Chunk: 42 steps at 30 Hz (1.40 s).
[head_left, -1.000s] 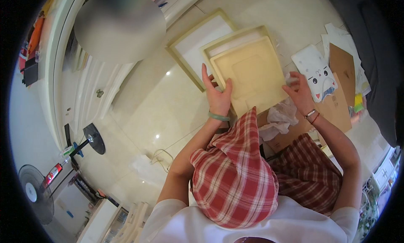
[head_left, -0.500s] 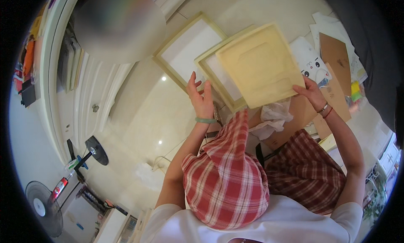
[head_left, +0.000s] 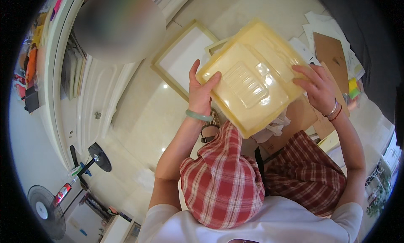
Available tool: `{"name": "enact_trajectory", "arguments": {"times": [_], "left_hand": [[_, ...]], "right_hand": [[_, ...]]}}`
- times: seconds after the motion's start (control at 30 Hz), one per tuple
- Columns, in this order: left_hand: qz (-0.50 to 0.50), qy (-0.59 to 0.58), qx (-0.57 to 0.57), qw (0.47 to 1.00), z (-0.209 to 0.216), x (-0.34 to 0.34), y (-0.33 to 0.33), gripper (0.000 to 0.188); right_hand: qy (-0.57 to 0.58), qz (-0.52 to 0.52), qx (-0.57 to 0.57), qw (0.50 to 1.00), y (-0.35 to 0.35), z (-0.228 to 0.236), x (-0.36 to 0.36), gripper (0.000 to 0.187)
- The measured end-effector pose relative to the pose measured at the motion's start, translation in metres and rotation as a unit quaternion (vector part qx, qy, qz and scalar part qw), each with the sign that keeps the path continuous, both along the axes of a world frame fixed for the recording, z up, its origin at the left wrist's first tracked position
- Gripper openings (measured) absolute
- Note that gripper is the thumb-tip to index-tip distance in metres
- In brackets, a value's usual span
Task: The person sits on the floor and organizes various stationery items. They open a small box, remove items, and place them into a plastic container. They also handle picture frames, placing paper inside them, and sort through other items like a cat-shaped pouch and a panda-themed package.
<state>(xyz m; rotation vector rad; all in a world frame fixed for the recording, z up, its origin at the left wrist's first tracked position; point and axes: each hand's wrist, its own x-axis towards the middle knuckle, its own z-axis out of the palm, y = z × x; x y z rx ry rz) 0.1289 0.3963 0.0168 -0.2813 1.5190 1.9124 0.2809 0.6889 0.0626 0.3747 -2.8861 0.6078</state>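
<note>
Head view, first speaker: "Where was the yellow tray (head_left: 254, 81), and what held it?"

Second speaker: "It was raised and tilted above the tiled floor (head_left: 134, 102), its glossy, ribbed face toward the camera. The left grip (head_left: 201, 95) was closed at one corner, thumb on the face, index finger raised, the other fingers largely hidden. The right grip (head_left: 320, 89) was closed over the opposite edge, fingers on the face, thumb out of sight."

First speaker: "How far along was the work?"

Second speaker: "The tray was judged to be out of its packing. A white-lined shallow box (head_left: 183, 57) lay on the floor to the left; a second box (head_left: 217, 45) showed only a corner beyond the tray. The tray was not yet set down; what else was left could not be told."

First speaker: "What differed from the earlier frames?"

Second speaker: "One second before, the tray appeared seated in the second box. Half a second before, the right grip alone held it, the left spread beside it. Now both had hold, and a glossy face had replaced a duller one."
</note>
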Motion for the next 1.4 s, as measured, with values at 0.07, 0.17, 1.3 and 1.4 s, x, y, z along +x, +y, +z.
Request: {"name": "enact_trajectory", "arguments": {"times": [0.07,0.17,1.3,1.4], "left_hand": [[0.028,0.057,0.004,0.998,-0.012,0.001,0.004,0.07],[0.001,0.146,0.008,0.989,-0.001,0.007,0.018,0.071],[-0.245,0.159,-0.086,0.953,-0.068,0.029,-0.004,0.047],[-0.293,0.222,-0.068,0.927,-0.043,0.017,-0.028,0.048]], "right_hand": [[-0.049,-0.064,-0.073,0.994,0.002,-0.003,0.002,0.048],[-0.107,-0.203,-0.262,0.937,0.007,-0.009,0.007,0.059],[-0.222,-0.251,-0.415,0.846,-0.009,-0.056,0.018,0.04],[-0.192,-0.163,-0.465,0.849,0.008,-0.058,0.024,0.033]]}}
